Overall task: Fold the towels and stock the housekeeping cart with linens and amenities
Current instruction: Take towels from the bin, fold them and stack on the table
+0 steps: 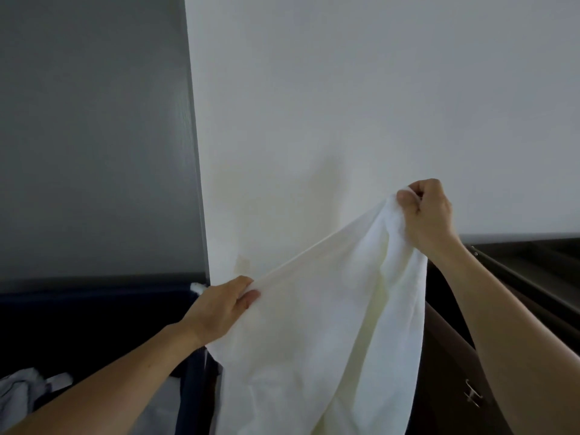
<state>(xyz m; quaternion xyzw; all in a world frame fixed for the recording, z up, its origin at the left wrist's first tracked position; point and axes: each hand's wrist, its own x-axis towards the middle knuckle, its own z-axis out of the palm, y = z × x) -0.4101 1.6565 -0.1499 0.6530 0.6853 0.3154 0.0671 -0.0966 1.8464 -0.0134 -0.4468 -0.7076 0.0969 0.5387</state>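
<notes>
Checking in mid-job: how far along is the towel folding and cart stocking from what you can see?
Early. Nothing folded or stocked is in view. In hand: one white towel, held unfolded along its top edge by the left hand and the raised right hand, the rest hanging loose. Left: fold it; rumpled linens lie in the dark bin at lower left. No amenities or cart shelves are visible.

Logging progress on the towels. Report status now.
Left hand and right hand both shut on white towel. Towel held up, edge stretched taut, rest hanging unfolded. Nothing in the way.
</notes>
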